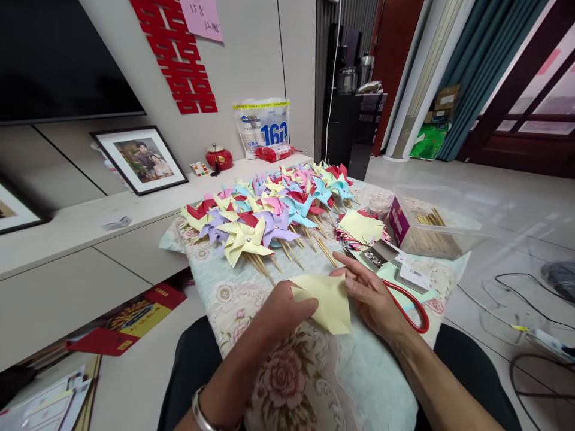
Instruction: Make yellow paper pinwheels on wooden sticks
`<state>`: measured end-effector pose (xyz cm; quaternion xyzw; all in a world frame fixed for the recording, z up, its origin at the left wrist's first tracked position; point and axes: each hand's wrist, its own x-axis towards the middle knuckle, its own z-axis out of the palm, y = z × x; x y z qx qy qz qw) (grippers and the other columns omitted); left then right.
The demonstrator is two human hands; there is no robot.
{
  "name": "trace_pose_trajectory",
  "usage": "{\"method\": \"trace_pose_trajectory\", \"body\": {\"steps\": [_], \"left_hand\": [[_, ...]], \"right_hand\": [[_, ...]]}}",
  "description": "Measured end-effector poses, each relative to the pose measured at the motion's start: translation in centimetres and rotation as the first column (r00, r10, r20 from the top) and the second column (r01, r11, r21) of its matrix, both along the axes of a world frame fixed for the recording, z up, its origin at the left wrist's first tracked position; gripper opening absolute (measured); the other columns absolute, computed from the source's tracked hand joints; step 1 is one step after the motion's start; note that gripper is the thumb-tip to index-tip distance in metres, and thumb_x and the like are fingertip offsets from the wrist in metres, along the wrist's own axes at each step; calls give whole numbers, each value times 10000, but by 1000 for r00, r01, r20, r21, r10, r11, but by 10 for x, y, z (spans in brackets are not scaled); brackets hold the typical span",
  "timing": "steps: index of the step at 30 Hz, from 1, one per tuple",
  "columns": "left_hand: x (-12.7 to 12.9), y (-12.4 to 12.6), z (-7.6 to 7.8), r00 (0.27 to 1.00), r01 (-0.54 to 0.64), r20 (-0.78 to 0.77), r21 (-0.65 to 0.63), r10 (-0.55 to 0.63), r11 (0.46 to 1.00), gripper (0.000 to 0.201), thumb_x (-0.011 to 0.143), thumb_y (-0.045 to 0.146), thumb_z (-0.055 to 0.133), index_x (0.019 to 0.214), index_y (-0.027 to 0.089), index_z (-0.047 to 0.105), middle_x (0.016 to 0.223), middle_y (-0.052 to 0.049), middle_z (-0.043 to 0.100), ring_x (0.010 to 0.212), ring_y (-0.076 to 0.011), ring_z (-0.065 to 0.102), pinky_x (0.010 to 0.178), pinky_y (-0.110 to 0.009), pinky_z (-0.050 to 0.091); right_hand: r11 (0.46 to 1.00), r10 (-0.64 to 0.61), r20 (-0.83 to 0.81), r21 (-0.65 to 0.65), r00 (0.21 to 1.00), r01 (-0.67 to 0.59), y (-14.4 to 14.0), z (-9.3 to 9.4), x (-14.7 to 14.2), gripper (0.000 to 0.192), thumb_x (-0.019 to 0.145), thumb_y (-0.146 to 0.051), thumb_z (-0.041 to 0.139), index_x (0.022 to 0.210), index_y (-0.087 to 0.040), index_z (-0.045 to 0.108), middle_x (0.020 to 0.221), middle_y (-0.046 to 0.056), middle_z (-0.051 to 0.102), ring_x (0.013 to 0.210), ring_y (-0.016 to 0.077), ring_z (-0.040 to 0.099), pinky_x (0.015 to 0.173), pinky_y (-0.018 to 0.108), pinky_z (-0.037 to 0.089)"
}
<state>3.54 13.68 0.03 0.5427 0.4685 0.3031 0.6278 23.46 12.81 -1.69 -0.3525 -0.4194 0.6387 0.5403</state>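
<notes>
A pale yellow paper sheet [333, 305], slit in from its corner, is held over the near part of the table. My left hand [287, 308] pinches its left side between thumb and fingers. At its right edge my right hand [369, 293] grips the sheet, with the index finger stretched out ahead. Red-handled scissors [420, 317] lie beside my right wrist. Just beyond my hands are many finished paper pinwheels [247, 240] on wooden sticks, in yellow, purple, blue, pink and red. A stack of cut paper squares [360, 227] is on the right.
A small box of metal fasteners [376, 256] and a white box [412, 276] sit near the scissors. Behind them stands a clear plastic bin [431, 244] with wooden sticks. A flowered cloth [238, 299] covers the table. A white cabinet [63, 254] runs along the left.
</notes>
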Motion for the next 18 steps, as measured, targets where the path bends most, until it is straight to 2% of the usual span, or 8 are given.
{"method": "trace_pose_trajectory", "body": {"steps": [3, 5, 7, 10, 13, 18], "left_hand": [[-3, 5, 17, 957, 156, -256, 67, -134, 985, 80, 632, 209, 556, 664, 177, 622, 565, 38, 542, 532, -127, 438, 495, -241, 319], [-1, 7, 30, 896, 248, -402, 96, -190, 964, 36, 614, 209, 528, 581, 197, 539, 538, 49, 476, 523, -123, 404, 476, -244, 286], [3, 7, 41, 829, 334, -507, 111, -236, 936, 31, 602, 205, 521, 571, 206, 520, 533, 50, 454, 529, -130, 412, 475, -248, 283], [10, 8, 54, 723, 410, -635, 77, -272, 909, 91, 594, 190, 538, 546, 220, 466, 523, 50, 436, 520, -132, 407, 468, -254, 277], [16, 12, 61, 620, 457, -731, 41, -285, 889, 153, 586, 174, 564, 524, 224, 433, 519, 49, 434, 505, -131, 394, 457, -262, 268], [24, 20, 69, 546, 536, -760, -6, -352, 844, 121, 588, 157, 601, 534, 207, 504, 545, 37, 493, 541, -144, 454, 493, -261, 314]], "right_hand": [[992, 125, 4, -14, 992, -125, -3, 5, -1, 725, 775, -416, 812, 1404, -209, 516, 934, 23, 676, 783, 172, 627, 694, 293, 441], [983, 182, 17, -4, 983, -182, -6, 6, 0, 778, 783, -418, 805, 1451, -208, 466, 926, 15, 668, 773, 164, 620, 675, 281, 428], [972, 236, 29, -18, 971, -235, -7, 7, 2, 808, 782, -411, 804, 1475, -216, 438, 916, 1, 644, 757, 154, 609, 652, 269, 415], [956, 290, 87, -64, 953, -285, -9, 9, 4, 828, 750, -361, 829, 1475, -237, 447, 880, -20, 601, 744, 149, 591, 630, 257, 399], [950, 312, 166, -85, 936, -301, -9, 10, 5, 817, 741, -287, 829, 1469, -266, 459, 887, -17, 611, 782, 166, 603, 651, 263, 412], [940, 341, 222, -83, 913, -331, -9, 6, 4, 834, 751, -189, 773, 1496, -294, 412, 1051, 32, 700, 880, 216, 655, 723, 311, 473]]}}
